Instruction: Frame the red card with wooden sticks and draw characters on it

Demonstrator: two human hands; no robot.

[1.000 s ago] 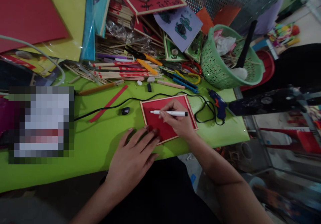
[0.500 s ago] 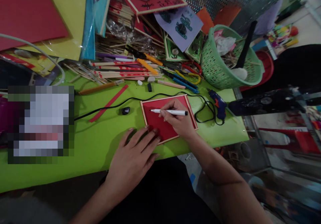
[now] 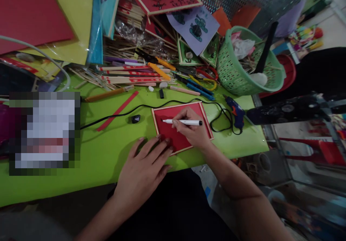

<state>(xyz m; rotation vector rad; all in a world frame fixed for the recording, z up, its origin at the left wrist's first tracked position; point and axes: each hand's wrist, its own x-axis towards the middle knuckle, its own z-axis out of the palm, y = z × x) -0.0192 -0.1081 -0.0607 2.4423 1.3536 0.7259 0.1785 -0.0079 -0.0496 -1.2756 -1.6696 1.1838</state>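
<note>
My right hand (image 3: 190,127) grips a white marker pen (image 3: 185,121) with a black end, its tip at the upper left of a red panel (image 3: 175,140) edged with thin wooden sticks. A small dark mark shows on the red beside the tip. My left hand (image 3: 148,163) lies flat with fingers spread, fingertips on the panel's lower left corner and the green tabletop. A dark stone (image 3: 135,119) sits left of the panel. A black pen cap (image 3: 161,94) lies behind it.
A glue gun (image 3: 234,113) with its black cord lies right of the panel. Behind are a green basket (image 3: 229,64), scissors (image 3: 208,79), wooden sticks (image 3: 129,79) and a framed red panel with stones (image 3: 173,5). A red strip (image 3: 117,111) lies left; a blurred-out object (image 3: 48,133) is further left.
The marker tip has shifted very slightly right and down, and a short dark mark now shows beside it. My left hand stays in place.
</note>
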